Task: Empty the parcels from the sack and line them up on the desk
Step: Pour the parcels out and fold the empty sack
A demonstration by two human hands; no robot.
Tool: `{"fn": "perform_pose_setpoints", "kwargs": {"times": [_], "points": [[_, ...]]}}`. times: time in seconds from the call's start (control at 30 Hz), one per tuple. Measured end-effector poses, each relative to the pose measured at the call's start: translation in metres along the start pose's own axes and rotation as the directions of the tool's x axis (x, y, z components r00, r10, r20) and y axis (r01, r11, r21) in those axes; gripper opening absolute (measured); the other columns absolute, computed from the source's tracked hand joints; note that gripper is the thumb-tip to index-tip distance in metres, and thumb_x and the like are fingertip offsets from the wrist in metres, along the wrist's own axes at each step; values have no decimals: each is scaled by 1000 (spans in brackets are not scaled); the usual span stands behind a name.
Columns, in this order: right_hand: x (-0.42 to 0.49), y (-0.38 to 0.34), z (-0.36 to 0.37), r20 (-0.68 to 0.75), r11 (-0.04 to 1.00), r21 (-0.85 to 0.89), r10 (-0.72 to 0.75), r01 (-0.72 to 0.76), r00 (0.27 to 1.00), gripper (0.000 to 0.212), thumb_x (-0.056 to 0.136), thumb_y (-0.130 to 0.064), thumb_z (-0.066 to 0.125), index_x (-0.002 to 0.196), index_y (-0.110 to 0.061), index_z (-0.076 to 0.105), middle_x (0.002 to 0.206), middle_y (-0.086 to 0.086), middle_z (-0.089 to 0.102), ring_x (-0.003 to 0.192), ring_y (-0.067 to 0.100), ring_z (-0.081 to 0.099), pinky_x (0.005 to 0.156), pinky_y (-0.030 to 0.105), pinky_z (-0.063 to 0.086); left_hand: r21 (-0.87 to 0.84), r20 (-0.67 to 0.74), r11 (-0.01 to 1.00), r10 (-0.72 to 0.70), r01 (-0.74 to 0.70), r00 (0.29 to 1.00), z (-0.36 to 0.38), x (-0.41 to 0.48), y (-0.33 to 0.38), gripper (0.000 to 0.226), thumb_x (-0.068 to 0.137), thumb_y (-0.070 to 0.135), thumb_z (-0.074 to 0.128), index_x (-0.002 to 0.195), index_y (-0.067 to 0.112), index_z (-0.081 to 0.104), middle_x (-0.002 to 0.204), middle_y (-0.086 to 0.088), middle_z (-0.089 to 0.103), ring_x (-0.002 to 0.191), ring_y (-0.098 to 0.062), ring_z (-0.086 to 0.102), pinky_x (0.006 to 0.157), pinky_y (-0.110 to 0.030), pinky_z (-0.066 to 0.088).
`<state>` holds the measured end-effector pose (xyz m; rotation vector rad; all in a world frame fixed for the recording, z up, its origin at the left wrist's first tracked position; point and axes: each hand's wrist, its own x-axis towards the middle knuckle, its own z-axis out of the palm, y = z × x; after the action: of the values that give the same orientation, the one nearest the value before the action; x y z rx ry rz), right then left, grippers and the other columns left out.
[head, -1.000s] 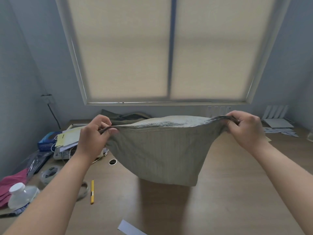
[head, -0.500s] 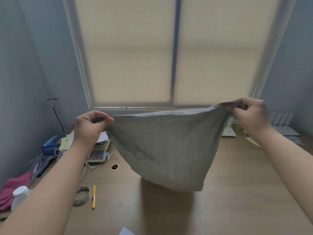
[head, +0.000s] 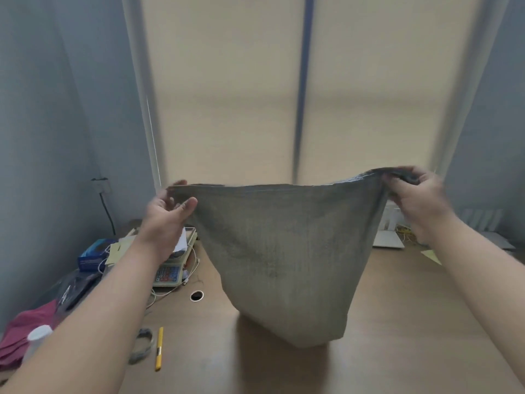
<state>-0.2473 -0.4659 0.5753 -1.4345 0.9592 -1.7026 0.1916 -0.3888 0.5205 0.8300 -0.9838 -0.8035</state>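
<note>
Holding sack (head: 284,251) stretched wide over desk (head: 397,322), its bottom tip down at the wood | left hand (head: 167,211) pinches sack's top left corner, thumb in front; right hand (head: 414,194) clutches sack's bunched right corner | yellow pen (head: 159,348) lies left of sack

Both bare forearms are reaching forward, the left hand (head: 167,213) pinching one top corner of the sack (head: 287,251) between thumb and fingers, the right hand (head: 417,197) gripping the other corner in curled fingers.
</note>
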Motion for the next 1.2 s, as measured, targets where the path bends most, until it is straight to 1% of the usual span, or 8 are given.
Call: {"fn": "perform_pose_setpoints", "kwargs": {"times": [0.1,0.2,0.6,0.7,0.9,1.03,1.13,1.2], "points": [[-16,43,-3,25,990,-8,139,-139,990,37,71,-33,87,93,-9,70,82,3,72,87,20,66,67,17,59,181,-142,983,24,3,990,1,-18,-31,16,93,0,64,93,16,67,73,12,73,72,-2,65,71,-18,52],[-20,53,-5,40,984,-125,133,-127,990,7,86,-5,74,87,-3,68,73,1,72,87,26,62,65,17,59,271,-187,961,99,-46,977,-4,-19,-35,21,93,3,66,81,20,65,71,4,64,66,-7,56,66,-21,47],[-4,42,-7,-171,985,-127,94,-116,981,14,88,-1,70,84,-14,66,84,7,64,79,21,59,60,22,55,604,259,783,-15,-150,966,-17,-70,-45,25,56,31,91,67,17,73,64,-9,66,55,-13,52,53,-25,44],[-1,47,-15,-246,986,-105,101,-130,964,19,86,-3,73,77,-17,64,81,6,65,82,24,59,66,32,54,670,416,723,-178,-168,892,-17,-97,-67,24,62,24,93,74,21,73,67,2,69,53,-9,52,51,-29,43],[-1,53,-26,-252,989,-85,95,-120,963,22,88,-1,70,75,-16,62,77,5,62,74,19,56,53,20,52,671,473,737,-340,-82,813,11,-123,-65,18,71,31,84,85,21,79,76,5,75,62,-10,62,60,-34,51],[-2,56,-28,-266,991,-95,68,-97,961,22,87,-1,71,75,-17,62,76,4,62,73,19,56,60,27,51,582,658,813,-444,-36,607,42,-152,-50,70,70,10,90,129,35,61,103,19,73,89,-3,67,77,-21,52],[-2,59,-30,-275,992,-91,63,-91,959,22,86,-2,71,74,-18,63,76,5,62,76,21,56,63,31,51,571,601,814,-324,-108,731,58,-170,-51,85,54,28,94,118,65,53,106,35,67,96,14,62,81,-21,55],[-1,60,-33,-280,991,-95,67,-98,958,21,85,-3,72,74,-18,63,76,6,62,78,22,56,66,34,50,534,513,832,-176,-152,840,60,-170,-63,51,60,33,89,100,42,59,83,10,70,73,-1,60,65,-35,54]]}}
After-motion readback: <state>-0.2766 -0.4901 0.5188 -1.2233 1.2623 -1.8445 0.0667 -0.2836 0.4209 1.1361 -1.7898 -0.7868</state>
